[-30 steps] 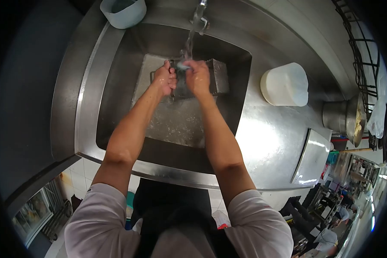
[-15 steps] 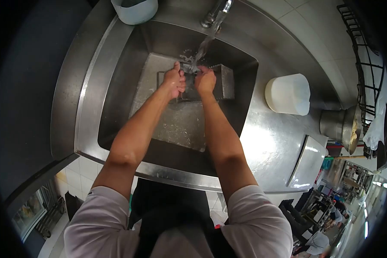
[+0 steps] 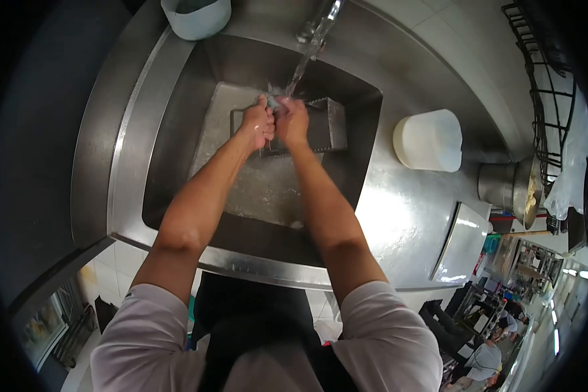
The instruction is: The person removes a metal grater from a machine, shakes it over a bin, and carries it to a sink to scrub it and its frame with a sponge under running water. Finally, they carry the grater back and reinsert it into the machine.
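Observation:
Water runs from the faucet (image 3: 323, 26) onto both hands over the steel sink (image 3: 242, 245). My left hand (image 3: 259, 124) is closed, thumb up, around something I cannot make out. Right beside it, my right hand (image 3: 292, 122) has curled fingers, smeared by motion and splashing water, close against the left. A small greyish thing shows between the fingertips, too blurred to name. Beneath and to the right of the hands, a metal box-like piece with serrated edges (image 3: 336, 124) lies in the sink, partly hidden by them.
A white tub (image 3: 428, 140) stands on the steel counter right of the sink, another container (image 3: 199, 19) at the back left. A flat metal lid or tray (image 3: 460, 243), a metal pot (image 3: 500, 186) and a black wire rack (image 3: 542, 91) are at the right. People (image 3: 485, 360) are at the lower right.
My right hand has moved left, against my left hand. The water now falls onto the hands, where before it fell between them. The whole view has shifted slightly.

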A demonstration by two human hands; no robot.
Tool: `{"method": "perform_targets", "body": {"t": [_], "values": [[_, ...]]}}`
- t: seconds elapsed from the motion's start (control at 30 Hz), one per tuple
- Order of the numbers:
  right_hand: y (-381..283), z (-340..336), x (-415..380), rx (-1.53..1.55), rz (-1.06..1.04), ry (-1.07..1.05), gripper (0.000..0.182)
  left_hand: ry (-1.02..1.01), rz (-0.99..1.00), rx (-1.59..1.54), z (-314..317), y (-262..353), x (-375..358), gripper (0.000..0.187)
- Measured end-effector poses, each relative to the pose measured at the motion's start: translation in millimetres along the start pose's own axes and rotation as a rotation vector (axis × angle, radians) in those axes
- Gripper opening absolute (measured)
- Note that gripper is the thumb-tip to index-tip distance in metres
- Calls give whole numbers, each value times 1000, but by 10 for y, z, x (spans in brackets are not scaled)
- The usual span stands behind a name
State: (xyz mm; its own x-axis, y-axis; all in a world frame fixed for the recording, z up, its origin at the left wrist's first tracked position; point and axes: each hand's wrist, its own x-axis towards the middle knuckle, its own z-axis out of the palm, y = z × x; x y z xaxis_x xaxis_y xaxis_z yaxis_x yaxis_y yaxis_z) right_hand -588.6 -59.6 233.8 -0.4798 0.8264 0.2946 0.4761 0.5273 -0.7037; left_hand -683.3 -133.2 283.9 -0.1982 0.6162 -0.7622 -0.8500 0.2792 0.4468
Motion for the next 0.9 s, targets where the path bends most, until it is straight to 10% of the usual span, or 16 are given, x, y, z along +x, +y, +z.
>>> {"method": "perform_targets", "body": {"t": [0.1,0.33,0.6,0.8,0.9], "values": [[258,24,-34,-9,299,101,27,-30,10,0,29,-48,-25,48],[279,-214,328,325,176,-103,29,-197,188,-207,119,11,333,24],[-59,-1041,42,79,197,216,24,-207,199,-355,460,58,435,13],[-109,-227,-537,742,443,251,27,-90,263,-541,427,190,389,20],[352,174,-407,530,626,177,35,-7,271,-630,427,162,243,18]]}}
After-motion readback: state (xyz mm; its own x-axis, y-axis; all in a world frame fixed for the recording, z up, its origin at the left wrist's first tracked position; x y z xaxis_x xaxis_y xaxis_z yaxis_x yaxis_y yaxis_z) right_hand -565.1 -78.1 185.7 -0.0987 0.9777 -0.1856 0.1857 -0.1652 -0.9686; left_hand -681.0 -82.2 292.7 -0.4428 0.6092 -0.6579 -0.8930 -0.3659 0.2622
